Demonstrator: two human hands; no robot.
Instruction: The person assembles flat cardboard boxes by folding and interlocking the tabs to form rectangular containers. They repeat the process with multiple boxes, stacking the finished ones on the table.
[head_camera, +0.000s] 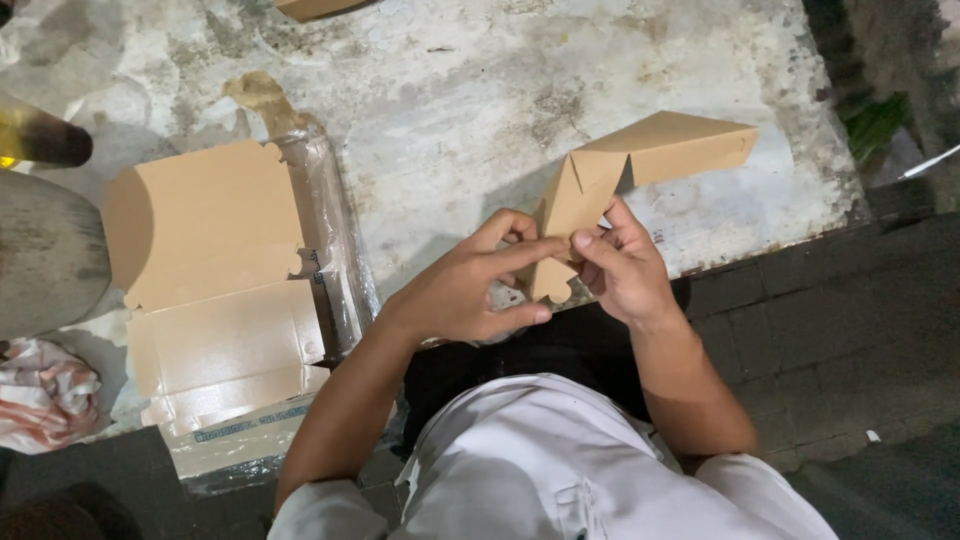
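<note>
Left of both hands' closed grip on the half-folded carton (640, 165), flat cartons (210, 280) seemingly lie stacked.

The left hand (470, 290) and right hand (622, 268) cover the lower flap of the folded cardboard box (640, 160); another brown cardboard piece (315, 8) is cut off at the top edge, perhaps a box corner

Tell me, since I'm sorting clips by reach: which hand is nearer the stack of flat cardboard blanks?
Left. The left hand is nearer the stack of flat cardboard blanks, which lies off to its left; the right hand is farther away, beyond the left hand.
</note>
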